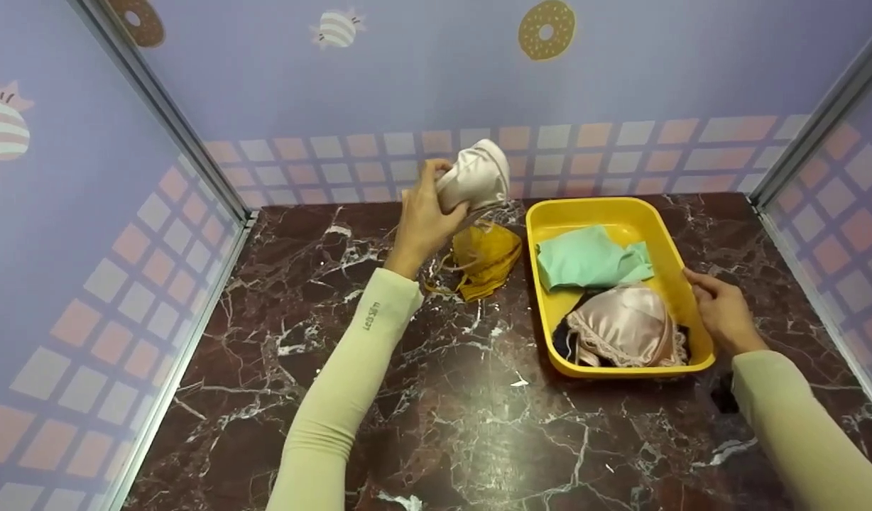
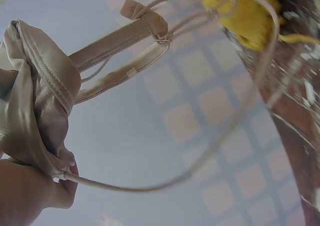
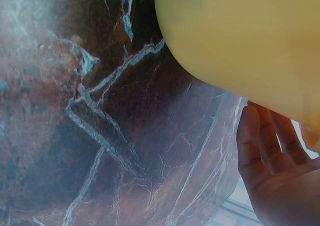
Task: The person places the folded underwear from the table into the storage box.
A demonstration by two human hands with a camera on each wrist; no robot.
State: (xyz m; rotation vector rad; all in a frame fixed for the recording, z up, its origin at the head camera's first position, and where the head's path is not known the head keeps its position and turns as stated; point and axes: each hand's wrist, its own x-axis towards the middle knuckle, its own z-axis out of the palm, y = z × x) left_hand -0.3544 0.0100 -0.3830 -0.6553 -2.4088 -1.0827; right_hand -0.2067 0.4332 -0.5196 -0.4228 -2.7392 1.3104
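My left hand point(image 1: 427, 216) grips a folded cream satin bra point(image 1: 476, 177), raised in front of the back wall. In the left wrist view, straps and a long thin cord hang from this bra point(image 2: 45, 81), with my left hand point(image 2: 30, 191) at its lower end. Below it on the tabletop lies a mustard-yellow bra point(image 1: 487, 259). My right hand point(image 1: 723, 312) holds the right rim of a yellow plastic tray point(image 1: 541, 298). From below, the right wrist view shows the fingers point(image 3: 250, 136) against the tray's outer side point(image 3: 240, 41).
Inside the tray, a mint-green folded garment point(image 1: 592, 257) lies at the back. A pink satin bra with lace trim point(image 1: 628, 323) sits in front, over dark fabric. The dark marble tabletop point(image 1: 450, 419) is enclosed by patterned walls point(image 1: 436, 85) at the back and both sides.
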